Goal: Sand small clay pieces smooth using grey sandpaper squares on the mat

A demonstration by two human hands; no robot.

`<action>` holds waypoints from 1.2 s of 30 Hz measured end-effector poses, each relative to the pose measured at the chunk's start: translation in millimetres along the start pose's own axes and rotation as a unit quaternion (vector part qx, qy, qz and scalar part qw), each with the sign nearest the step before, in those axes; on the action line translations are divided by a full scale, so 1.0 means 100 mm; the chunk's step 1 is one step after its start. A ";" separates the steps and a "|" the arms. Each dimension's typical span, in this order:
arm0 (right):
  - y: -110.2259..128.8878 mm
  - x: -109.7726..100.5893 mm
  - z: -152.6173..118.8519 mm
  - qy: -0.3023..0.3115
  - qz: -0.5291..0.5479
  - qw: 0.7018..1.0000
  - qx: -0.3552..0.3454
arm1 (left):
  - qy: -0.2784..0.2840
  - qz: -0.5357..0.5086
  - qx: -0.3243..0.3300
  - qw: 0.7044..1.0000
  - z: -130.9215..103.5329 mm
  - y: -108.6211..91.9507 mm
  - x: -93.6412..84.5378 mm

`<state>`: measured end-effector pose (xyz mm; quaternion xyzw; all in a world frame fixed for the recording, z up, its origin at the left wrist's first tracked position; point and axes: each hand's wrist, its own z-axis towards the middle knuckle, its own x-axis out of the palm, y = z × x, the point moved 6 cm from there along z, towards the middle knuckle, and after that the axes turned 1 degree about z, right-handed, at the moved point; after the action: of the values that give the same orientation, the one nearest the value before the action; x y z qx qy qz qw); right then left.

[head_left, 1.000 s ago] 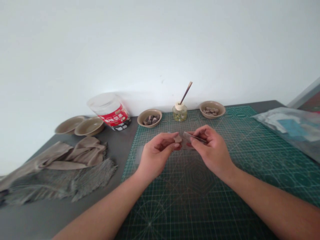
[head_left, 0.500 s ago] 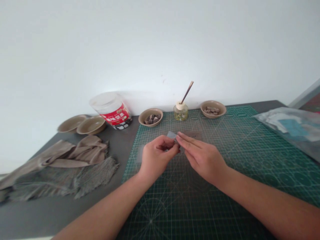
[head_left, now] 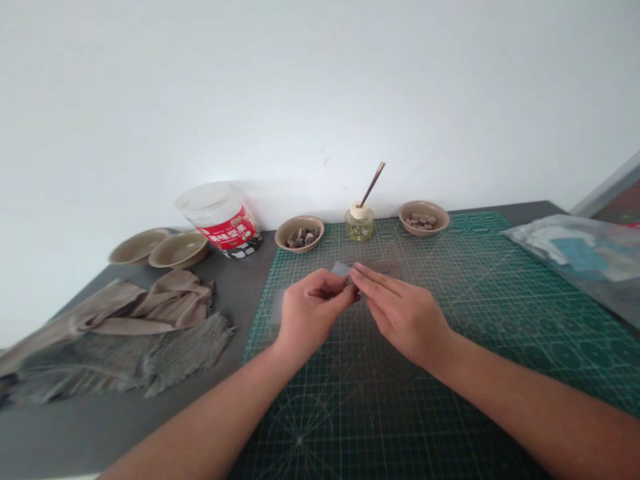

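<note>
My left hand [head_left: 311, 308] is closed in a pinch, thumb and fingertips together over the middle of the green cutting mat [head_left: 310, 380]. What it pinches is mostly hidden by the fingers. My right hand [head_left: 403, 308] meets it fingertip to fingertip, its fingers pressed together around a small grey sheet [head_left: 341, 268]. One corner of this sheet sticks out beyond the fingertips; whether it is paper or sandpaper, I cannot tell. Behind the right hand a flat brownish piece [head_left: 391, 270] lies on the mat. A pale see-through sheet [head_left: 277, 308] shows beside my left hand.
Along the wall stand a bowl of rough stones [head_left: 300, 235], a glass bottle [head_left: 360, 225] with a stick in it, and a bowl of smoother stones [head_left: 424, 219]. Leftward are a red-labelled plastic tub [head_left: 220, 220], two bowls [head_left: 179, 251] and crumpled cloths [head_left: 145, 327]. A plastic bag [head_left: 585, 250] lies right.
The whole view has shifted slightly, moving things a little to the left. Both hands keep nearly the same pose and stay together at the grey sheet.
</note>
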<state>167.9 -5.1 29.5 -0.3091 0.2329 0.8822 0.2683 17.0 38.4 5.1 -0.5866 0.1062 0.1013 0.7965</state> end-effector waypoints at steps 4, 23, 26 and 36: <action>-0.08 0.02 -0.01 -0.002 0.052 0.998 0.041 | -0.001 -0.021 0.001 1.000 -0.01 -0.01 0.00; -0.12 0.06 -0.01 0.027 0.087 0.994 0.058 | -0.005 0.001 0.009 1.000 0.00 0.01 0.00; -0.09 0.04 -0.02 0.023 0.072 0.996 0.040 | -0.001 0.015 0.018 1.000 0.00 0.01 0.00; -0.22 0.04 0.01 0.021 0.133 0.984 0.116 | 0.012 -0.123 0.006 0.992 0.00 0.01 0.04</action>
<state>178.2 13.6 21.9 -0.2606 0.3785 0.8701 0.1781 20.5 38.9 3.3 -0.5916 0.0428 -0.0051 0.8051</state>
